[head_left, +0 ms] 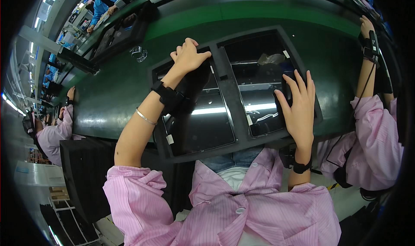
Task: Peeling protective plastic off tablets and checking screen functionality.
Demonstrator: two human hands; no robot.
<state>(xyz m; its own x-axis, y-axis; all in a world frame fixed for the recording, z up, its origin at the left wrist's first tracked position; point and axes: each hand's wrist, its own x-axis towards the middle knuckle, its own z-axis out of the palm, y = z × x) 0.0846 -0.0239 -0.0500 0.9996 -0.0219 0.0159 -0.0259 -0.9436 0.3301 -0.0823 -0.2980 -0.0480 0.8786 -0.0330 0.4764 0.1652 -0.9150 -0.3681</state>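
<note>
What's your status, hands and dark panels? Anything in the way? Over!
Left hand: at top end of left panel. Right hand: spread, at right edge of right panel. Both panels: in tray. Possibly in way: apparent clear film, right panel.

The left panel (194, 135) and right panel (257, 98) look glassy, smooth and mirror-glossy; the tray (229, 94) looks matt and foam-like. The table (106, 103) has a smooth, softly shiny finish. The bangle (145, 118) is polished metal, the shirt (276, 211) creased cloth, the jeans (235, 158) denim
</note>
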